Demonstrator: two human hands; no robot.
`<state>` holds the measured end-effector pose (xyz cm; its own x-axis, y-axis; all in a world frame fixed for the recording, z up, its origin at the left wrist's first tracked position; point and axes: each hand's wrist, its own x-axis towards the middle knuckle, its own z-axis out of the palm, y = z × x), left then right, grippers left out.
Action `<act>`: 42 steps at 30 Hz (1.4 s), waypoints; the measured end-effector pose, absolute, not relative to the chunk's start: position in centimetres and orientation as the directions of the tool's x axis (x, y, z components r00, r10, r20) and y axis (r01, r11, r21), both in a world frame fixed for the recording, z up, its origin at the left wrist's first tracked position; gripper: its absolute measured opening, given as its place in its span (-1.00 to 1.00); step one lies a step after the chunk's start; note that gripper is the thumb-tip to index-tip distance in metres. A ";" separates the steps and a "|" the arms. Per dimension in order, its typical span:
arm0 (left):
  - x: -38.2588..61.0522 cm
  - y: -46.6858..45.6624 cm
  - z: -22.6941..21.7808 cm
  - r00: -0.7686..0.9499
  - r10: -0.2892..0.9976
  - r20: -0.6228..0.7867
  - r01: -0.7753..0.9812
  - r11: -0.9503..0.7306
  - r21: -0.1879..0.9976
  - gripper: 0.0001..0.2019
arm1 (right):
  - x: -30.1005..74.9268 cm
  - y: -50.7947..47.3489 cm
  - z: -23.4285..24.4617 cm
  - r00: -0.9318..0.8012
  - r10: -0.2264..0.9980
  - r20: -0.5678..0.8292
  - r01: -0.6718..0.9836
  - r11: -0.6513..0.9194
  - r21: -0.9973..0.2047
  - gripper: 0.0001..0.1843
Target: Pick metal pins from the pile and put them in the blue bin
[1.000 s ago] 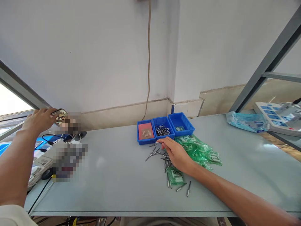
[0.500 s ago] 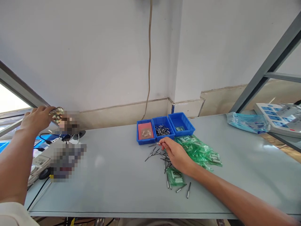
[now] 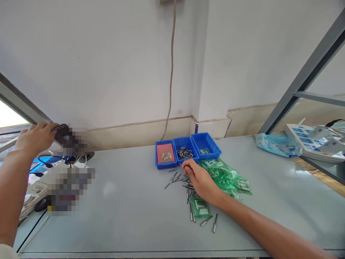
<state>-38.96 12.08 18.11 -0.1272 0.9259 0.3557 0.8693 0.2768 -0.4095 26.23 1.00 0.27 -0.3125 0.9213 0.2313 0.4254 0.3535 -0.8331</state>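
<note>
My left hand (image 3: 35, 139) is raised at the far left, its fingers closed on the edge of a dark phone (image 3: 62, 132) that is partly blurred out. Over the table, my right hand (image 3: 201, 180) pinches thumb and forefinger together; a tiny light tip shows there, too small to name. Loose metal blind rivets (image 3: 174, 179) lie around and under this hand. Just behind it stands a blue bin of rivets (image 3: 184, 152), between a blue bin (image 3: 165, 166) with a pink sheet and small pale pieces and another blue bin (image 3: 207, 138) holding a small packet.
Green plastic bags (image 3: 226, 174) of rivets lie right of my hand, and a small green packet (image 3: 199, 208) lies in front. A light-blue plastic pouch (image 3: 277, 144) and a power strip (image 3: 309, 142) are at the right. Cables and white boxes (image 3: 37, 189) crowd the left edge.
The phone's visible face has gone from a bright picture to dark. The view has shifted slightly. My right hand keeps its pinch near the bins.
</note>
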 end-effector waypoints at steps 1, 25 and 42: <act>-38.9 12.1 18.1 -0.134 0.926 0.354 0.869 0.281 -0.407 -0.35 | 26.2 1.0 0.3 -0.309 0.924 0.225 0.427 0.347 -0.835 -0.76; -37.7 11.4 17.4 -0.144 0.901 0.409 0.878 0.307 -0.367 -0.41 | 26.1 1.0 0.1 -0.339 0.917 0.209 0.414 0.345 -0.842 -0.75; -36.8 11.1 17.5 -0.188 0.887 0.421 0.903 0.325 -0.281 -0.37 | 26.1 0.9 0.5 -0.328 0.922 0.205 0.433 0.339 -0.835 -0.76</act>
